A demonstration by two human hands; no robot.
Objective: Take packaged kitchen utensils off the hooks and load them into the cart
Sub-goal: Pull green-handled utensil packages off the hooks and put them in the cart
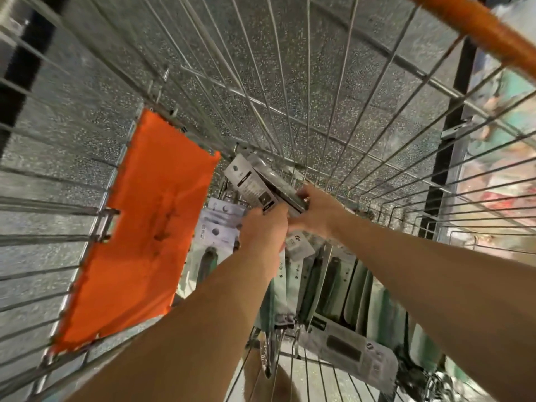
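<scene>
I look down into a wire shopping cart (290, 82). Both my hands reach deep inside it. My left hand (262, 227) and my right hand (316, 211) together grip a bundle of packaged utensils (255, 184) with grey-and-white cards, its top end tilted up to the far left. Under the hands lie several more packaged utensils (324, 280) with dark handles and pale green backing, stacked along the cart's bottom. Further white-carded packs (217, 224) lie just left of my left hand.
An orange flap (139, 227) hangs on the cart's left inner side. The orange cart handle (475, 30) crosses the top right. Speckled grey floor shows through the wires. Blurred shelving with goods stands at the right (493, 169).
</scene>
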